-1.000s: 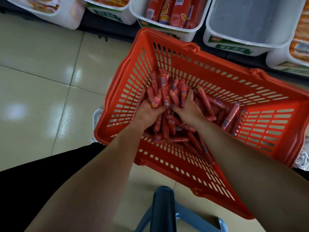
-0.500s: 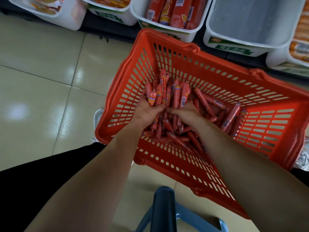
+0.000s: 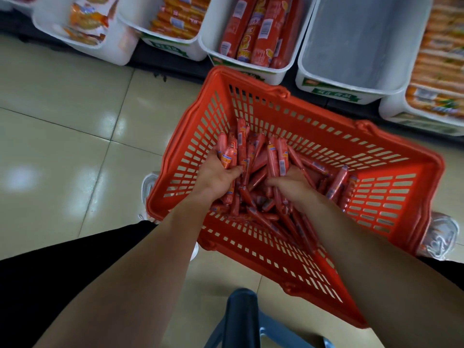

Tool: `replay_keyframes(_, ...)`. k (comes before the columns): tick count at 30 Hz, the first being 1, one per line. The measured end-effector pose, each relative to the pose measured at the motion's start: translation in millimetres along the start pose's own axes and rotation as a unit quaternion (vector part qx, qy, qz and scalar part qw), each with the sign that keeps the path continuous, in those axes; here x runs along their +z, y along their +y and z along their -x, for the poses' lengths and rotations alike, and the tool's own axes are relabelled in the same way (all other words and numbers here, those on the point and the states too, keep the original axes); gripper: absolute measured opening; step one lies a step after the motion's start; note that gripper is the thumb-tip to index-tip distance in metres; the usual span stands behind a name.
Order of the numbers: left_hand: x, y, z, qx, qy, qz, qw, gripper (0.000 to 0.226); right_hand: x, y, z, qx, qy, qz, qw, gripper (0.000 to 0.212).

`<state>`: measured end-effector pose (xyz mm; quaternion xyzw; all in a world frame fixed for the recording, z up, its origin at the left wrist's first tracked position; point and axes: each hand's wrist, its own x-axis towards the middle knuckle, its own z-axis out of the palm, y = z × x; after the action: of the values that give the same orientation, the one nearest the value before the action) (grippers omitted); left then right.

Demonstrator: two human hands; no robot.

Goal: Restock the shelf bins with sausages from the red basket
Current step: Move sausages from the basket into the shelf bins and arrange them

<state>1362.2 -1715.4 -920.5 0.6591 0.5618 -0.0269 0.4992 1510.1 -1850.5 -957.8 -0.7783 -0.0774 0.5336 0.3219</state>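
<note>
A red plastic basket (image 3: 391,194) stands on the floor before me, holding a heap of small red sausages (image 3: 311,182). Both my hands are inside it. My left hand (image 3: 216,177) grips a bunch of sausages (image 3: 233,151) that stick up past its fingers. My right hand (image 3: 291,183) grips another bunch (image 3: 276,156), standing upright beside the first. Just beyond the basket sits an empty white shelf bin (image 3: 351,79), and left of it a white bin (image 3: 273,74) with large red sausages.
More white bins line the shelf: one with orange packs (image 3: 173,18) at the back left, one with snack packets (image 3: 85,23) further left, one with orange sticks (image 3: 442,79) at the right edge. A blue stool (image 3: 243,320) stands under me. Tiled floor lies left of the basket.
Both hands have gathered sausages into two upright bunches and drawn a little apart. The view has tilted up, showing more of the shelf bins.
</note>
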Motion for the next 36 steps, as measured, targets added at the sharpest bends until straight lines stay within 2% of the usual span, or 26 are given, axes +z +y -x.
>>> replay_keyframes(3, -9.6, 20.1, 12.8, 0.006, 0.008, 0.011, 1.000, 0.045, -16.3, -4.7, 25.0, -0.034, -0.015, 0.041, 0.998, 0.010)
replay_keyframes(6, -18.4, 40.9, 29.4, 0.006, 0.007, 0.033, 0.999, 0.044, -32.2, -16.9, 56.6, -0.066, -0.001, 0.072, 0.995, 0.023)
replay_keyframes(8, -23.8, 57.1, 44.0, 0.018, -0.006, 0.039, 0.999, 0.039, -44.4, -25.0, 74.3, -0.091, 0.004, 0.091, 0.992, 0.023)
replay_keyframes(11, -27.0, 82.7, 63.2, 0.047, -0.022, 0.040, 0.998, 0.032, -67.8, -39.8, 99.1, -0.114, 0.021, 0.096, 0.989, 0.012)
replay_keyframes(13, -27.5, 102.0, 73.2, 0.070, -0.025, 0.036, 0.997, 0.025, -86.5, -52.4, 113.4, -0.131, 0.049, 0.093, 0.986, 0.026)
replay_keyframes(18, -22.9, 148.8, 73.9, 0.112, -0.021, 0.007, 0.993, 0.038, -138.5, -80.3, 125.8, -0.166, 0.123, 0.082, 0.975, 0.029)
replay_keyframes(24, -18.4, 201.8, 43.0, 0.122, -0.031, 0.017, 0.992, 0.038, -186.0, -123.0, 92.0, -0.167, 0.172, 0.065, 0.969, 0.035)
replay_keyframes(28, -15.8, 221.9, 4.8, 0.104, -0.045, 0.027, 0.993, 0.042, -200.2, -157.4, 45.0, -0.180, 0.173, 0.072, 0.966, 0.044)
replay_keyframes(33, -11.8, 229.5, -44.7, 0.122, -0.020, 0.029, 0.992, 0.037, -208.7, -190.2, -25.2, -0.201, 0.186, 0.193, 0.942, 0.051)
replay_keyframes(36, -12.0, 231.6, -65.5, 0.134, -0.005, 0.031, 0.991, 0.032, -211.6, -193.9, -61.5, -0.194, 0.160, 0.281, 0.926, 0.059)
